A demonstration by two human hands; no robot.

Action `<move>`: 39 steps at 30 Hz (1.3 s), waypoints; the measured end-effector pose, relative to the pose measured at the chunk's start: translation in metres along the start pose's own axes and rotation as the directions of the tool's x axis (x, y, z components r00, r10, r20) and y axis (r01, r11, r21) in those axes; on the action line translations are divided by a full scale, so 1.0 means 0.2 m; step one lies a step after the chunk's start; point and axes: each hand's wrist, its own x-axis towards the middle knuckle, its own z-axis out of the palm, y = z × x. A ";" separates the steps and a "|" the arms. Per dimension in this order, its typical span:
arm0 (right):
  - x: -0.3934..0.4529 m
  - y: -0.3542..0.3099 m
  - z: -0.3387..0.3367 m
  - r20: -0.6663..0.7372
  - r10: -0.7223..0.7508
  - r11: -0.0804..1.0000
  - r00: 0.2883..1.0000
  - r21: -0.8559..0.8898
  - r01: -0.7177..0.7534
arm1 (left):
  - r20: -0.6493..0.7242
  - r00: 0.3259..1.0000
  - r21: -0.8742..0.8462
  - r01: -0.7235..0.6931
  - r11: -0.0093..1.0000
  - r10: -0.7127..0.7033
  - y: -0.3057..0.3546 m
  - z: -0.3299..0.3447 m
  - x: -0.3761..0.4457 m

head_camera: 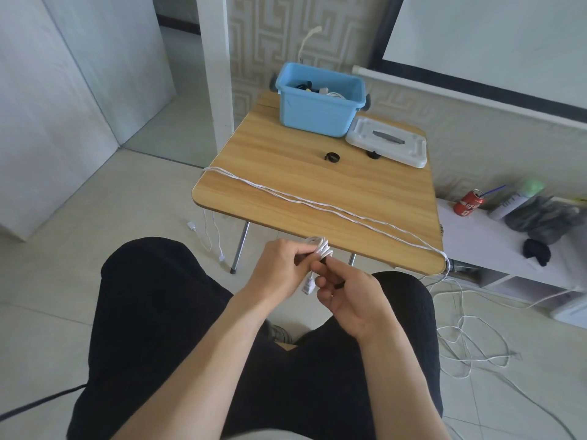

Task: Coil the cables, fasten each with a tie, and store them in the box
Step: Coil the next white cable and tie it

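Both hands hold one coil (320,249) at the tabletop's (286,173) 6 o'clock edge, left grip (279,265) pinching it, right grip (343,290) wrapping a tie (324,261); the box (314,112) at 12 o'clock holds some, while long cables (317,204) and two ties (332,156) remain.

Bright, even daylight; soft shadows, wide-angle bending at edges.

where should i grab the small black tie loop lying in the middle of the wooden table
Pinch the ring band of the small black tie loop from above. It lies flat on the light wooden table with bare space around it, so one fingertip can probably drop inside the hole and one outside.
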 end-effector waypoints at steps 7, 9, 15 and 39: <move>0.02 0.02 0.01 -0.097 -0.021 0.999 0.995 -0.029 0.018 | 0.039 0.992 0.168 -0.125 0.978 0.121 0.01 0.05 0.00; 0.01 0.03 0.02 -0.109 -0.049 0.998 0.993 0.020 0.052 | 0.085 0.993 0.234 -0.099 0.967 0.081 0.02 0.06 0.01; -0.04 0.01 0.04 -0.066 -0.111 0.967 0.992 -0.238 0.092 | 0.130 0.991 0.218 -0.062 0.974 0.034 0.00 0.05 -0.01; 0.02 -0.04 -0.10 0.258 -0.534 0.496 0.805 -0.676 0.545 | 0.296 0.935 -0.070 0.227 0.971 -0.197 0.03 -0.02 -0.01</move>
